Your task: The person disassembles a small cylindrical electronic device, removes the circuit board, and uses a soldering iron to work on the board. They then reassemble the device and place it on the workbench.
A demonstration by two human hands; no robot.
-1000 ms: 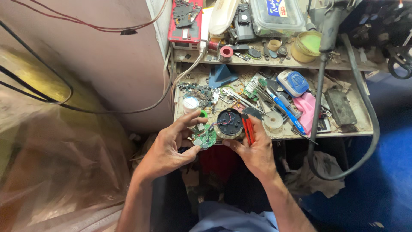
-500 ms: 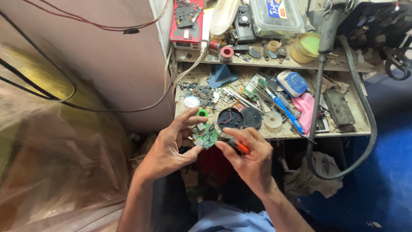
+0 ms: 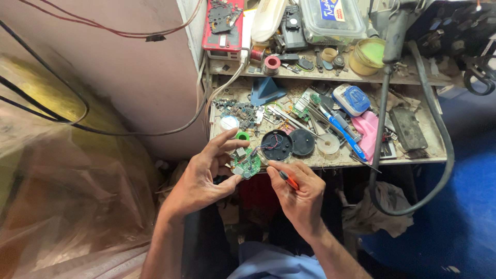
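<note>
My left hand (image 3: 204, 173) pinches a small round green circuit board (image 3: 246, 164) between thumb and fingers, just off the front edge of the workbench (image 3: 429, 150). Thin wires run from the board to a round black casing half (image 3: 276, 145) lying on the bench, with a second black round cover (image 3: 302, 142) beside it. My right hand (image 3: 297, 194) is closed around an orange-handled tool (image 3: 289, 180), its tip pointing toward the board; the tip is hidden by my fingers.
The bench holds a blue-handled tool (image 3: 341, 132), a pink cloth (image 3: 368, 129), a tape ring (image 3: 328, 143), a blue cone (image 3: 266, 90) and loose circuit scraps. A shelf carries a red device (image 3: 222, 23), solder spool (image 3: 272, 64) and yellow pot (image 3: 367, 56). A black hose (image 3: 439, 150) loops right.
The black casing left my hands and now lies on the bench. My right hand dropped lower with the orange tool and moved toward the green board.
</note>
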